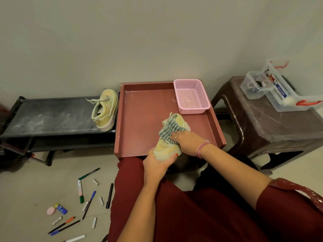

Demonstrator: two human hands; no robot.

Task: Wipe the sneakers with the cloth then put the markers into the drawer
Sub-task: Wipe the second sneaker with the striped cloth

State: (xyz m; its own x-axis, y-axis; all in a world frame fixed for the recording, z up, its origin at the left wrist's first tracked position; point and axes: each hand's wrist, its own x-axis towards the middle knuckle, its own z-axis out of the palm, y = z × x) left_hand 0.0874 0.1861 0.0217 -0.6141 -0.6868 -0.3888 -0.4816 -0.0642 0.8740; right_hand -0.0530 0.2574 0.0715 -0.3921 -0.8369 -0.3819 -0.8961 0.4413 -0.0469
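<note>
We are looking down from a head-worn camera at our own 2 hands working over an open reddish drawer (139, 109) pulled out in front of our lap. Our left hand (157, 163) grips the toe end of a pale yellow sneaker (166, 149), fingers and thumb curled round its sole. Our right hand (187, 144) presses a striped green and white cloth (166, 132) against the top of that shoe, its fingers curled over the fabric.

We judge the task to be in its 1st part: wiping is under way on this shoe. The 2nd sneaker (104, 112) stands on a dusty black shoe rack (52, 117) just left of the drawer; we cannot tell whether it has been wiped.

The 2nd part looks untouched. The markers (80, 191) and pens lie scattered on the floor left of our knee, well apart from the drawer, mixed with loose caps, a glue stick (61, 209) and a small pink round lid (51, 210).

Inside the drawer, a pink mesh basket (191, 96) sits in the far right corner. The sneaker we hold hangs over the drawer's near edge and would need moving aside. To the right, a brown plastic stool (272, 124) carries clear storage boxes (279, 91)
</note>
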